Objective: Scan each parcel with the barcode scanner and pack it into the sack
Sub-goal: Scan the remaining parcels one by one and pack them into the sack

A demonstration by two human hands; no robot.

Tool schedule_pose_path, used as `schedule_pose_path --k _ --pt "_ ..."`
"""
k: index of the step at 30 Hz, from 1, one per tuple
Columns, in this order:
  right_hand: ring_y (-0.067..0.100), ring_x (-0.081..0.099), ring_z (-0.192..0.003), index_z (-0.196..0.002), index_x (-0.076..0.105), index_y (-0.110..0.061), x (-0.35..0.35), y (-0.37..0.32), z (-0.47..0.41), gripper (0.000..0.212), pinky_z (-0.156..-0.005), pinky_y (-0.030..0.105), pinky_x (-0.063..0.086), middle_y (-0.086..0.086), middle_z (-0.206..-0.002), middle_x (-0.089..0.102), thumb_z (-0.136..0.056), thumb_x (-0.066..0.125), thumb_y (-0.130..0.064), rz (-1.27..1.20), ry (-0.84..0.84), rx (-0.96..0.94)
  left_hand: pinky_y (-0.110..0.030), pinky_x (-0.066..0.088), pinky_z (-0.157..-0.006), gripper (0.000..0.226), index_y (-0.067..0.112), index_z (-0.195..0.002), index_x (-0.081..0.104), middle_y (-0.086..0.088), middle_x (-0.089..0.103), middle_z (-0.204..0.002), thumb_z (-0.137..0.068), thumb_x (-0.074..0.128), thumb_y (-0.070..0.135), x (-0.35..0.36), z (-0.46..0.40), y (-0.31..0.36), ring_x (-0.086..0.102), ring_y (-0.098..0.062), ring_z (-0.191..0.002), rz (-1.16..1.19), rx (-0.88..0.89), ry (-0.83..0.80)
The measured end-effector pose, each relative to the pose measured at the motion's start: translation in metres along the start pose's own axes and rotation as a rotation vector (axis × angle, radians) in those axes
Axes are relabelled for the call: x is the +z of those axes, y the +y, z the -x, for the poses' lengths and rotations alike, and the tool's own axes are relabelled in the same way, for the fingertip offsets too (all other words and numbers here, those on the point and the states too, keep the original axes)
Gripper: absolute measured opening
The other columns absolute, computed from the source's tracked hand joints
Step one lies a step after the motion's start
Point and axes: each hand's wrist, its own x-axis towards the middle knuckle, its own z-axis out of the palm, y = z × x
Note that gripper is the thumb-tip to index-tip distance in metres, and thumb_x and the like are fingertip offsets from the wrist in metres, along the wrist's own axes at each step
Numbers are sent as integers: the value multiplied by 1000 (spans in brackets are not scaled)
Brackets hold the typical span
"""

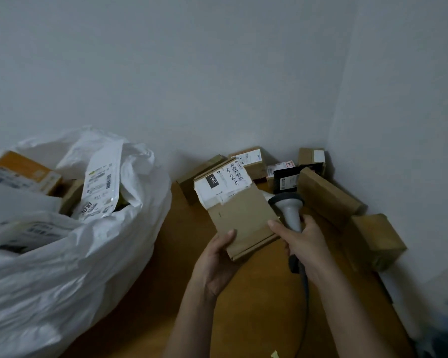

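- Brown cardboard parcel [239, 215] with a white label is held above the wooden floor [192, 293], near its far right corner.
- Left hand [219, 259] grips the parcel's near edge, thumb on top.
- Right hand [304, 244] curls round the grey barcode scanner [289, 208], just right of the parcel.
- White sack [62, 254] stands at the floor's left edge, open and holding parcels.
- More boxes [329, 195] crowd the corner.

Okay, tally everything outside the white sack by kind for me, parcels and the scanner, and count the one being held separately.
Brown cardboard box held in the left hand: 1
Brown cardboard boxes on the floor: 5
Box with a red-and-white label, mostly hidden: 1
Black parcel: 1
Grey barcode scanner in the right hand: 1
Total: 9
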Motion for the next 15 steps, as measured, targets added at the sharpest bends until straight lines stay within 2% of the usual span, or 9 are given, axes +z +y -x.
schedule_pose_path --k 2,5,8,9,11,12,15 --pt "17 59 -67 -137 43 -20 -4 -1 6 80 -59 30 52 10 -93 63 -71 85 -38 4 -43 2 -55 45 -102 69 11 -135 57 -18 60 -133 -72 82 21 -1 10 3 57 -38 -122 -40 30 -11" --pt "18 62 -72 -148 32 -25 -15 -6 12 93 -60 29 52 8 -107 62 -72 86 -34 103 -95 -7 -44 54 -89 77 15 -129 63 -10 68 -118 -60 90 35 -9 24 15 67 -28 -103 -80 122 80" --pt "19 64 -78 -153 23 -28 -26 -9 15 103 -59 27 50 3 -113 58 -72 86 -29 162 -118 -1 -46 51 -94 73 20 -141 49 -14 63 -129 -76 81 29 -24 35 26 61 -34 -115 -90 198 169" --pt "20 64 -79 -153 23 -28 -28 -9 16 103 -59 28 50 2 -112 57 -72 86 -27 164 -116 -2 -44 52 -92 65 21 -141 49 -13 64 -127 -82 75 25 -28 39 28 63 -33 -111 -109 214 187" --pt "22 64 -82 -152 24 -28 -31 -9 17 101 -60 30 50 -1 -111 55 -73 86 -23 167 -108 -3 -37 53 -83 53 19 -138 52 -11 67 -110 -87 66 23 -34 46 29 64 -23 -88 -172 230 185" --pt "22 64 -82 -152 25 -28 -32 -9 18 99 -60 30 50 -3 -109 55 -73 85 -22 180 -109 -8 -35 53 -80 50 17 -136 54 -11 64 -104 -89 64 25 -35 49 28 61 -20 -83 -194 231 182" --pt "19 62 -82 -149 31 -25 -33 -10 19 91 -58 26 49 -10 -105 52 -75 84 -20 265 -127 -57 -34 55 -80 51 10 -131 57 -15 67 -116 -86 63 33 -37 58 30 67 -27 -97 -210 237 247"
